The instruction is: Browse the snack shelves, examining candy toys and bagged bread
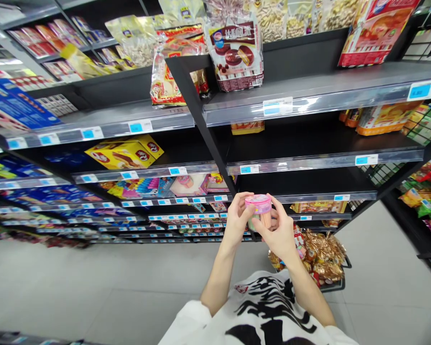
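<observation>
A small snack cup with a pink lid point(259, 207) is held up in front of the shop shelves between both my hands. My left hand point(237, 221) grips its left side with curled fingers. My right hand point(279, 231) wraps its right side and front, thumb near the lid. The cup's lower part is mostly hidden by my fingers. Both forearms rise from the bottom middle of the view.
Dark metal shelves point(309, 91) with blue price tags hold snack bags and boxes, among them a yellow box point(124, 153) and a chocolate-pie bag point(235, 52). A basket point(332, 285) of gold-wrapped goods sits on the grey tiled floor point(93, 287) behind my right arm.
</observation>
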`<state>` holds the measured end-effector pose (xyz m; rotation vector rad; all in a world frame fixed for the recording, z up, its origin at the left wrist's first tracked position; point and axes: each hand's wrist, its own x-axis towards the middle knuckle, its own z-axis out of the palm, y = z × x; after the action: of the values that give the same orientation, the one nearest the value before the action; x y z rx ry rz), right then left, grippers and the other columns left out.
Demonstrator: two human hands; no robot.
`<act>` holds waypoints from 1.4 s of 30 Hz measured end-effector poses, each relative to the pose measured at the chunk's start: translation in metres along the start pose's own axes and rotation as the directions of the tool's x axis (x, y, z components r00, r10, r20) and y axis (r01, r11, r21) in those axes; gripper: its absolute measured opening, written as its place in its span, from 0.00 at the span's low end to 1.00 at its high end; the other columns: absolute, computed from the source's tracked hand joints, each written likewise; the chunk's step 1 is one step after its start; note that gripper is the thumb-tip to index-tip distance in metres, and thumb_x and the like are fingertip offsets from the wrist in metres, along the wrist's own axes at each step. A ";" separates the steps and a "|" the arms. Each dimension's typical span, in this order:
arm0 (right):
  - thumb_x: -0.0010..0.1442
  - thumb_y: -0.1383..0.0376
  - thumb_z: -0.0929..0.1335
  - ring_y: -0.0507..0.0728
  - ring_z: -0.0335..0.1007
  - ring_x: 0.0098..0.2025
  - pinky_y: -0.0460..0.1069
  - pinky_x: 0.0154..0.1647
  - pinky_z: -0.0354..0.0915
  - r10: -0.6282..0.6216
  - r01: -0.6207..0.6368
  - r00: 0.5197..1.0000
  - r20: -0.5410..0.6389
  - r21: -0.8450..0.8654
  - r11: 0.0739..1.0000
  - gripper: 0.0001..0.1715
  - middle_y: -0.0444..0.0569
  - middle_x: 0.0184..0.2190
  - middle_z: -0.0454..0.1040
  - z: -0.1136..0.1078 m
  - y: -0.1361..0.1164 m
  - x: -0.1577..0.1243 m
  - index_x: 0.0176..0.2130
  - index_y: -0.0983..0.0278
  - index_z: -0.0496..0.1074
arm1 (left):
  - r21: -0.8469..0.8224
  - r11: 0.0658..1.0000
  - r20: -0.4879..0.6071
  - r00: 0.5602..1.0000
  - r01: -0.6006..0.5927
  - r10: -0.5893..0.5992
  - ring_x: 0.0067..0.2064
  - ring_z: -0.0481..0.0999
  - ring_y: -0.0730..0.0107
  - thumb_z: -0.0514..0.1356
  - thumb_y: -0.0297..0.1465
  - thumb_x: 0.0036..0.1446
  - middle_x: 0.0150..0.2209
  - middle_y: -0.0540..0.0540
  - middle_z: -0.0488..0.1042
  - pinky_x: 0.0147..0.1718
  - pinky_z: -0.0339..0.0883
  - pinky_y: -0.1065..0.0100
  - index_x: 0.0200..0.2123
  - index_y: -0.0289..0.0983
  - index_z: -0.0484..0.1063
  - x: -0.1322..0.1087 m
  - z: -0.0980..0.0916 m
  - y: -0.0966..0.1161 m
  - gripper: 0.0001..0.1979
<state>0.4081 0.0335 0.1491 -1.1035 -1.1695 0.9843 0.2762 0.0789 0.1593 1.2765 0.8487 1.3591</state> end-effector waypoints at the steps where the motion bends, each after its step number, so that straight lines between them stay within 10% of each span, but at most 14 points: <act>1: 0.55 0.55 0.78 0.51 0.72 0.20 0.45 0.17 0.71 -0.004 0.004 1.000 -0.003 -0.006 1.000 0.49 0.48 0.39 0.82 0.000 0.000 0.001 0.69 0.60 0.62 | 0.000 1.000 0.003 1.000 0.001 -0.001 0.48 0.81 0.59 0.70 0.47 0.58 0.47 0.41 0.81 0.48 0.72 0.65 0.50 0.38 0.74 0.001 0.000 -0.001 0.24; 7: 0.53 0.53 0.78 0.53 0.78 0.24 0.45 0.21 0.74 -0.129 0.116 0.989 -0.076 -0.158 0.981 0.47 0.50 0.39 0.84 0.001 -0.003 0.002 0.66 0.63 0.66 | -0.036 0.998 0.032 0.998 -0.044 0.045 0.50 0.80 0.57 0.69 0.48 0.58 0.49 0.41 0.80 0.50 0.71 0.63 0.51 0.39 0.75 0.006 0.000 -0.011 0.25; 13: 0.51 0.50 0.79 0.54 0.78 0.23 0.47 0.23 0.74 -0.457 0.311 0.863 -0.217 -0.484 0.818 0.44 0.53 0.40 0.85 0.014 0.002 -0.002 0.62 0.63 0.70 | -0.311 0.950 0.049 0.998 -0.011 0.028 0.47 0.82 0.53 0.68 0.53 0.50 0.48 0.41 0.81 0.48 0.74 0.58 0.51 0.39 0.76 0.008 0.000 -0.023 0.31; 24: 0.54 0.46 0.76 0.55 0.74 0.19 0.47 0.21 0.65 -0.472 0.212 0.863 -0.178 -0.721 0.660 0.37 0.49 0.26 0.83 0.002 -0.010 -0.014 0.54 0.66 0.76 | -0.359 0.912 0.051 0.980 0.200 -0.194 0.51 0.80 0.52 0.63 0.45 0.55 0.49 0.42 0.80 0.52 0.73 0.57 0.48 0.38 0.75 -0.009 0.015 -0.007 0.22; 42: 0.53 0.48 0.77 0.54 0.75 0.19 0.48 0.21 0.68 -0.485 0.221 0.851 -0.201 -0.702 0.677 0.37 0.47 0.29 0.84 -0.005 -0.013 -0.023 0.55 0.65 0.73 | -0.336 0.914 0.118 0.973 0.226 -0.197 0.50 0.79 0.55 0.67 0.48 0.52 0.46 0.45 0.79 0.52 0.72 0.60 0.47 0.39 0.75 -0.014 0.021 -0.004 0.24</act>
<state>0.4102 0.0074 0.1573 -1.4535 -1.3793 -0.0060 0.2964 0.0634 0.1565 0.9291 0.6345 1.2102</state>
